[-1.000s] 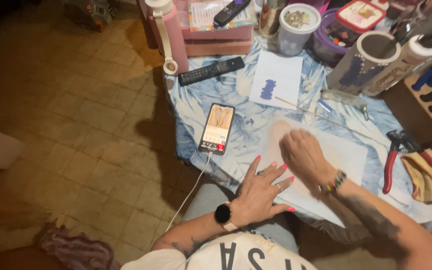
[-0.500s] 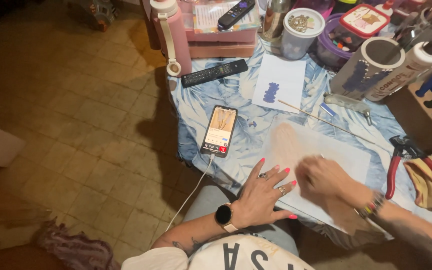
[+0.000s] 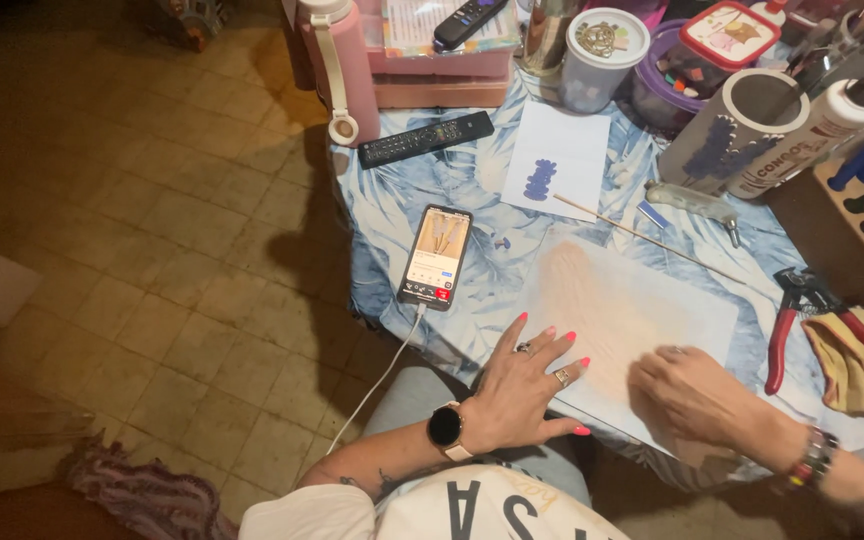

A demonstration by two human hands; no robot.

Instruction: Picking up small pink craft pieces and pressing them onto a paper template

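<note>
A large white sheet [image 3: 642, 300] with a faint brownish rubbed patch lies on the blue leaf-print tablecloth [image 3: 402, 200]. My left hand [image 3: 527, 385], with rings, pink nails and a dark smartwatch at the wrist, lies flat with fingers spread on the sheet's near left corner. My right hand [image 3: 697, 400], fingers curled, presses on the sheet's near edge; whether it holds anything I cannot tell. A lit phone [image 3: 436, 256] with a white cable lies to the left of the sheet.
Red-handled pliers [image 3: 787, 325] and a yellow cloth [image 3: 862, 360] lie to the right. A thin wooden stick [image 3: 642, 235], a small white card with a blue mark [image 3: 557, 160], a black remote [image 3: 425, 138], a pink bottle [image 3: 337, 65], jars and tubs crowd the far side. Tiled floor lies to the left.
My right hand has slid from the middle of the sheet down toward its near right edge. My left hand has stayed flat on the sheet's corner.
</note>
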